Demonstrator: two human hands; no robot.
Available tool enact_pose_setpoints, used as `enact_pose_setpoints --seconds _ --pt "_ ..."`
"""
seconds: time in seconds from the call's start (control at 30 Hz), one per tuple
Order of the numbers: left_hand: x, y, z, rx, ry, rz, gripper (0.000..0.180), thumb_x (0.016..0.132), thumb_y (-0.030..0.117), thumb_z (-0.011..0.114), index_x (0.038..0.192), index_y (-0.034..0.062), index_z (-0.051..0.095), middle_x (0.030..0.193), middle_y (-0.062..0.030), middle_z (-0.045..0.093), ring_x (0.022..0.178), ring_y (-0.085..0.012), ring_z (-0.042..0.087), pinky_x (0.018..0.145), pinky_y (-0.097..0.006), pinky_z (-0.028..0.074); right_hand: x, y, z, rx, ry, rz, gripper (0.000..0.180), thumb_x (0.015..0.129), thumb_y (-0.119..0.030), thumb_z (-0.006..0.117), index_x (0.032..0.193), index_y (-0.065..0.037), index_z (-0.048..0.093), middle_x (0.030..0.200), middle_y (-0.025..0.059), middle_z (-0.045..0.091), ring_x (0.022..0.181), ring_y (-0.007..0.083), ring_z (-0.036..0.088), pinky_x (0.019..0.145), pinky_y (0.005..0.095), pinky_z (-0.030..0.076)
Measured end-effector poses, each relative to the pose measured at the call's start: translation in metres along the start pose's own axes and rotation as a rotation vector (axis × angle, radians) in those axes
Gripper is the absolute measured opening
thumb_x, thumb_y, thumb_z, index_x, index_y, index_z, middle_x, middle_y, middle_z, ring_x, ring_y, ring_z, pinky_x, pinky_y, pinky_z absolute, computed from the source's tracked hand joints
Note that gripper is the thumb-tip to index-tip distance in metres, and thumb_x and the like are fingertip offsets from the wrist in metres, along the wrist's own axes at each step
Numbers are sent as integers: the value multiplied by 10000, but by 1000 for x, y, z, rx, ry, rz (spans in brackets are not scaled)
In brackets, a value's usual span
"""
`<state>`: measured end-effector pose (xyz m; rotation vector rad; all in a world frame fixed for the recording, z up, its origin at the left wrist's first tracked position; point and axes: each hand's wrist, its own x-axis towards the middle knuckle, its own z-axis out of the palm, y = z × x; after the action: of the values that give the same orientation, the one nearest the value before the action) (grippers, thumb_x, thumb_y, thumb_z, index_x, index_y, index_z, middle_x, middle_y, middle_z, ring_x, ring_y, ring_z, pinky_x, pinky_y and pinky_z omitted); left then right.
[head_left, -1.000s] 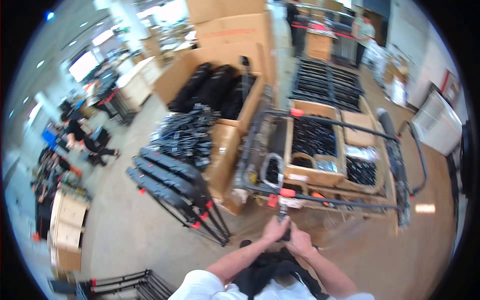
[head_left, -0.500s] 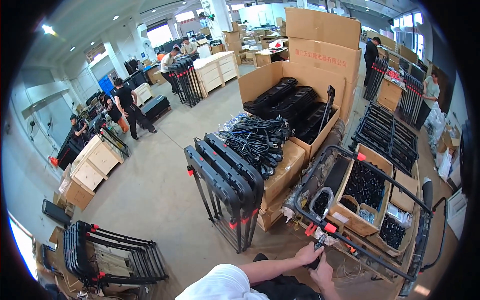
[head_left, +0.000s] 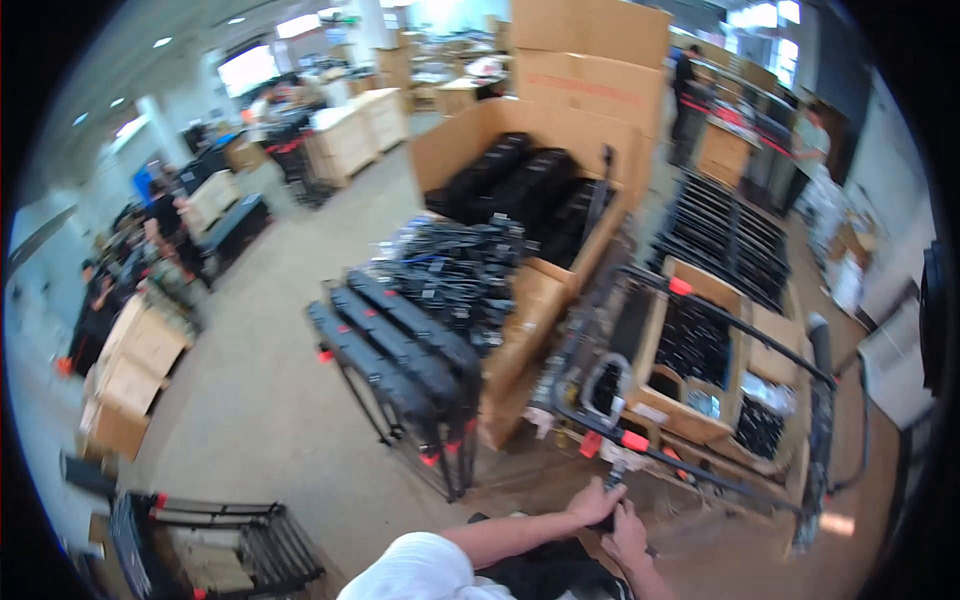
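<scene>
My left hand (head_left: 592,503) closes around the front part of a dark hand-held tool with a shiny tip (head_left: 615,474). Just below it, my right hand (head_left: 627,538) is wrapped round the tool's rear part, so both hands hold it together. Blur and my fingers hide the tool's exact kind. Its tip points up at the near bar of a black tubular frame (head_left: 715,479), close to a red clip (head_left: 634,441). Whether the tip touches the bar I cannot tell. The frame lies across a workbench over a wooden box of small black parts (head_left: 690,345).
Left of the bench stand several folded black frames (head_left: 400,345). Bundled black cables (head_left: 450,270) lie on a cardboard box behind them, beside a large open carton (head_left: 455,150) of black parts. More frames (head_left: 215,550) stand at the lower left. Other people work farther off.
The whole scene has shifted left and slightly up in the picture, with blur, as my head turns. Both hands still grip the tool near the same red clip.
</scene>
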<state>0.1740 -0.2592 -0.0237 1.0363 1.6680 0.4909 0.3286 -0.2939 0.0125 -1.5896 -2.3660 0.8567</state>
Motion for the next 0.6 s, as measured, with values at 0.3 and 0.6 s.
enact_pose_setpoints --seconds 0.3,0.6 --pt "4 -20 -10 -18 -75 38 786 993 670 565 1294 -55 546 1177 -358 699 1181 -503 671 993 -525 531 -2 -14 3 -69 24 33 675 749 -115 724 1390 -13 539 1405 238 554 1041 463 674 907 537 561" --pt "10 -44 8 -83 -259 -14 688 1040 562 582 1226 -100 589 1154 -326 702 1142 -429 689 966 -484 522 -36 -7 -7 -1 22 98 656 814 -152 713 1441 -57 544 1377 197 575 1161 432 650 988 502 550"
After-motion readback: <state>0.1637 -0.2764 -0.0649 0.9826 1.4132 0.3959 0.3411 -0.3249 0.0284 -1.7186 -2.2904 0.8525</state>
